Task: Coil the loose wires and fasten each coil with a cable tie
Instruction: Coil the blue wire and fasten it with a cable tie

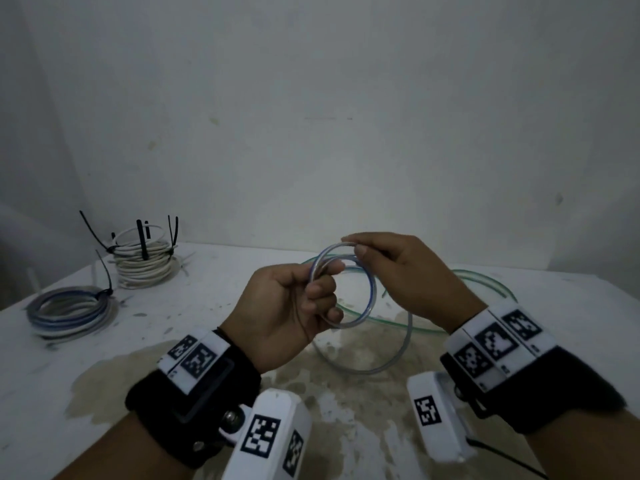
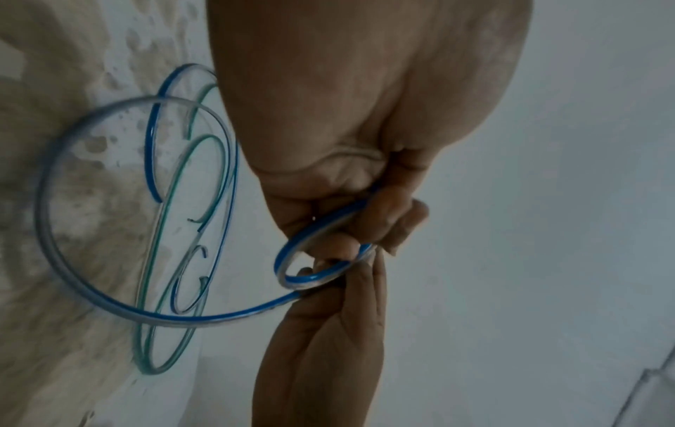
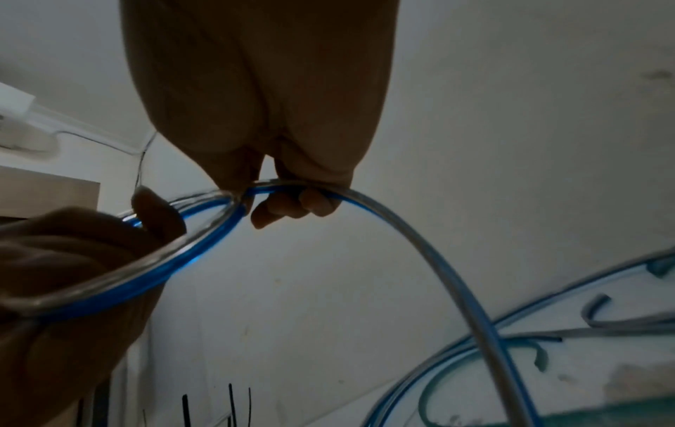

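Observation:
A clear wire with a blue stripe [image 1: 370, 299] is held up above the table as a small coil. My left hand [image 1: 298, 306] grips the coil's left side, fingers curled through the loop [image 2: 314, 277]. At the coil's top my right hand [image 1: 381, 258] pinches the wire [image 3: 292, 186] between thumb and fingers. The wire's loose tail [image 1: 391, 362] hangs down onto the table in a wide loop. A clear wire with a green stripe [image 1: 485, 278] lies loose on the table behind my hands.
At the back left of the white, stained table [image 1: 207, 341] stands a stack of white coils [image 1: 145, 265] with black cable ties [image 1: 142, 240] sticking up. A blue-and-white tied coil [image 1: 69, 310] lies in front of it. A wall rises close behind.

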Available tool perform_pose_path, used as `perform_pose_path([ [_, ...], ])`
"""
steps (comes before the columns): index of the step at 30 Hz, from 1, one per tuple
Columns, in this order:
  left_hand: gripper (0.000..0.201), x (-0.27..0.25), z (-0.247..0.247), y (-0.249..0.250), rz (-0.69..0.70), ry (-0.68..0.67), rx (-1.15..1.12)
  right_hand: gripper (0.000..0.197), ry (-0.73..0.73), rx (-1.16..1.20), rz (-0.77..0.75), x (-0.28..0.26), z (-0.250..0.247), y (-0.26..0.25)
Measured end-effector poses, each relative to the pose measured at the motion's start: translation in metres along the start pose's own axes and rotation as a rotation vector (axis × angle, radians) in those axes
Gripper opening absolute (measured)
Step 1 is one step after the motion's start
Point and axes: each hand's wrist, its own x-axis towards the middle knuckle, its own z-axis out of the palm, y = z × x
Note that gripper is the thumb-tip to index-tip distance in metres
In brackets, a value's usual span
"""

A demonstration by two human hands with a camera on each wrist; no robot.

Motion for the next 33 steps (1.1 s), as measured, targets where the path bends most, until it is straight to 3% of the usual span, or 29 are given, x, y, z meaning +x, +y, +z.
perform_pose_path([
  [5,0.038,0.002,0.0,0.0,0.032,0.01,-0.007,0.022,-0.007,0.202,0.086,-0.005,0.004,-0.003],
  [9,0.025,0.0,0.003,0.001,0.057,0.006,0.035,0.019,-0.018,0.124,0.008,-0.006,0.004,-0.002],
  [14,0.037,0.001,0.005,-0.001,0.103,0.036,0.212,0.027,0.016,0.104,-0.053,-0.007,0.006,0.0],
  [17,0.032,0.0,0.008,-0.004,0.136,0.056,0.333,0.028,0.028,0.113,-0.048,-0.009,0.009,0.0],
  [22,0.037,0.001,0.007,-0.005,0.124,0.054,0.33,0.025,0.042,0.084,-0.038,-0.008,0.013,0.004],
  [26,0.015,0.0,0.011,-0.012,0.17,0.075,0.401,0.02,0.108,0.072,-0.029,-0.008,0.016,0.005],
  [30,0.018,-0.001,0.011,-0.014,0.197,0.104,0.452,0.022,0.119,0.096,-0.023,-0.008,0.02,0.005],
  [33,0.02,-0.001,0.009,-0.011,0.206,0.178,0.66,0.019,0.12,0.053,-0.044,-0.009,0.018,0.005],
])
